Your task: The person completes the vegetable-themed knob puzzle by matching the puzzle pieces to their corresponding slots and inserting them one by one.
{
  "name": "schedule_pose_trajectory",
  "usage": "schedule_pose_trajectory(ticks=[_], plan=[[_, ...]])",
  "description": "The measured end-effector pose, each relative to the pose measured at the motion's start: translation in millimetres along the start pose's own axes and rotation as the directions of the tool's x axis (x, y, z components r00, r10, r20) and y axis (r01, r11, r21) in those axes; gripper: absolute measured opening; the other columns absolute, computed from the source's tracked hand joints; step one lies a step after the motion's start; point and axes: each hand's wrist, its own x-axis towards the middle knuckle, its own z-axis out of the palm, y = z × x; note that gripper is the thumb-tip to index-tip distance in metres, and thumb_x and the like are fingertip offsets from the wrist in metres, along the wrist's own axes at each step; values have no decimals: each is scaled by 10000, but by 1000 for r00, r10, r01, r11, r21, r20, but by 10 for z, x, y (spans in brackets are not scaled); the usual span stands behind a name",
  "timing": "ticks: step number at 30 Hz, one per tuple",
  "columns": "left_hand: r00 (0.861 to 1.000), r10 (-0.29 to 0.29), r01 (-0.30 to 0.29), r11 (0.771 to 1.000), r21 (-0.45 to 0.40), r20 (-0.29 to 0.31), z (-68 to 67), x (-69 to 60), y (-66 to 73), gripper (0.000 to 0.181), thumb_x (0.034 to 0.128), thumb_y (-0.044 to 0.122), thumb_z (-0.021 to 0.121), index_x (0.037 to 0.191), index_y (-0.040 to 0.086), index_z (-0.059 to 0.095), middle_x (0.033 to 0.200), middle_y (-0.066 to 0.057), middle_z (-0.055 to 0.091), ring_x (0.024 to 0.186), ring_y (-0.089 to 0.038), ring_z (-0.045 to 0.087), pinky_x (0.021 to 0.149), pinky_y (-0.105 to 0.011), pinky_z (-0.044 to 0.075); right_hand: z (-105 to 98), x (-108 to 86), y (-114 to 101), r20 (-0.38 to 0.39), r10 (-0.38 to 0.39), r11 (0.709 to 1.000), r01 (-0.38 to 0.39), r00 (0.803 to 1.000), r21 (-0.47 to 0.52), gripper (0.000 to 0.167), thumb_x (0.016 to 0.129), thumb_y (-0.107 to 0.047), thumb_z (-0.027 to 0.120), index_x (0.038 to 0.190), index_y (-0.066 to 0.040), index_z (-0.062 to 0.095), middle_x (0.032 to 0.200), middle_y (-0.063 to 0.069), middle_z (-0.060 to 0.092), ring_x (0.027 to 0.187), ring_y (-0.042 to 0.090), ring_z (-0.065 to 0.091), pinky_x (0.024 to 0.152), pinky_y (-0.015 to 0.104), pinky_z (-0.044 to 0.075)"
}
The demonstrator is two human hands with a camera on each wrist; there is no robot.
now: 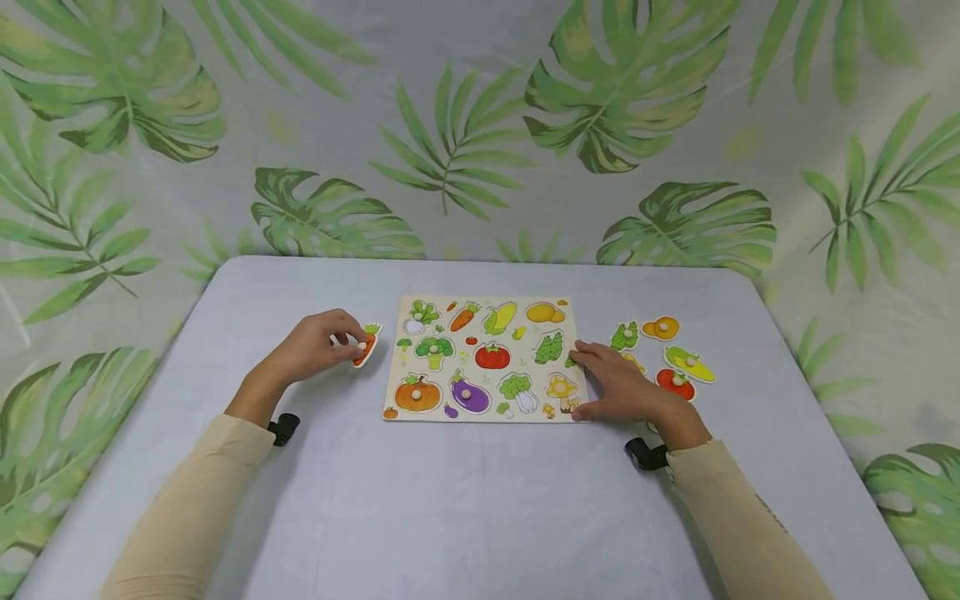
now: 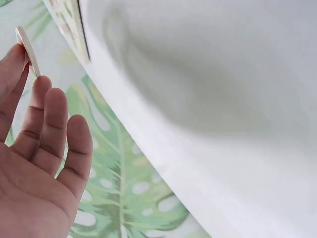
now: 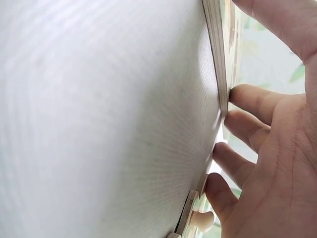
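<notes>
My left hand (image 1: 324, 343) pinches a carrot puzzle piece (image 1: 366, 347) between thumb and fingers, above the table left of the board. In the left wrist view the carrot piece (image 2: 27, 52) shows edge-on at the fingertips; the other fingers are loosely bent. A wooden vegetable puzzle board (image 1: 450, 337) lies flat in the middle. Knobs show on its broccoli (image 1: 433, 353), pumpkin (image 1: 417, 395) and eggplant (image 1: 470, 394). My right hand (image 1: 618, 383) rests at the board's right edge, fingers extended and spread. The right wrist view shows fingertips touching the board's edge (image 3: 217, 54).
Right of the board lie loose pieces: peas (image 1: 624, 336), potato (image 1: 661, 328), corn (image 1: 690, 364) and tomato (image 1: 676, 384). Others are partly hidden by the right hand. The white-covered table (image 1: 480, 500) ends at a leaf-patterned cloth backdrop (image 1: 465, 150).
</notes>
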Motion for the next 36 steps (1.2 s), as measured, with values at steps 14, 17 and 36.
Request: schedule_pose_trajectory(ticks=[14, 17, 36], plan=[[997, 59, -57, 998, -40, 42, 127, 373, 303, 152, 886, 68, 711, 1037, 68, 732, 1122, -111, 679, 899, -237, 655, 800, -389, 559, 6, -4, -11, 0, -13, 1000, 13, 1000, 0, 951, 776, -408, 823, 1532, -67, 355, 1639, 147, 257, 1507, 398, 203, 1205, 635, 217], [997, 64, -61, 997, -55, 53, 153, 453, 363, 154, 892, 75, 706, 1044, 71, 735, 1123, -110, 682, 928, -248, 652, 840, -420, 558, 0, -2, -6, -3, -17, 1000, 17, 1000, -8, 952, 776, -402, 824, 1532, -63, 354, 1639, 149, 256, 1508, 397, 202, 1206, 635, 215], [991, 16, -15, 1000, -5, 131, 358, 951, 596, 185, 921, 137, 676, 1088, 79, 732, 1150, -94, 673, 960, -238, 593, 838, -366, 523, 2, 13, -17, 3, -20, 1000, 20, 1000, -16, 962, 779, -415, 818, 1535, -54, 345, 1640, 162, 245, 1506, 401, 199, 1202, 643, 209]])
